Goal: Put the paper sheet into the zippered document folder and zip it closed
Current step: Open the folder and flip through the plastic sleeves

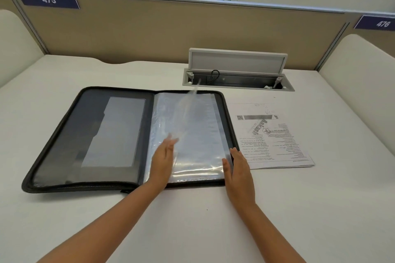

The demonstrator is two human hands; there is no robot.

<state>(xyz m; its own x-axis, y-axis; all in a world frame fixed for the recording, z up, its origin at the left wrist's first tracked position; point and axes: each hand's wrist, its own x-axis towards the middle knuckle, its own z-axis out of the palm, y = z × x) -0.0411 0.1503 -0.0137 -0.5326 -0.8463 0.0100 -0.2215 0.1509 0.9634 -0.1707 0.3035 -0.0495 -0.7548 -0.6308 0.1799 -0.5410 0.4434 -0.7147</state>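
Black zippered document folder (89, 134) open flat at centre frame on white desk (192, 220); printed white paper sheet (271, 136) just right of it; left hand (163, 161) open, lifting blurred clear plastic sleeve (192, 130); right hand (237, 168) open, flat at folder's right edge.

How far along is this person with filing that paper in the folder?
Early on. Done: the folder lies unzipped and open on the desk. In hand: the left hand is at the clear sleeves, one blurred mid-flip, while the right hand rests at the folder's right edge. Left: the paper sheet lies beside the folder; it needs inserting, then zipping shut.
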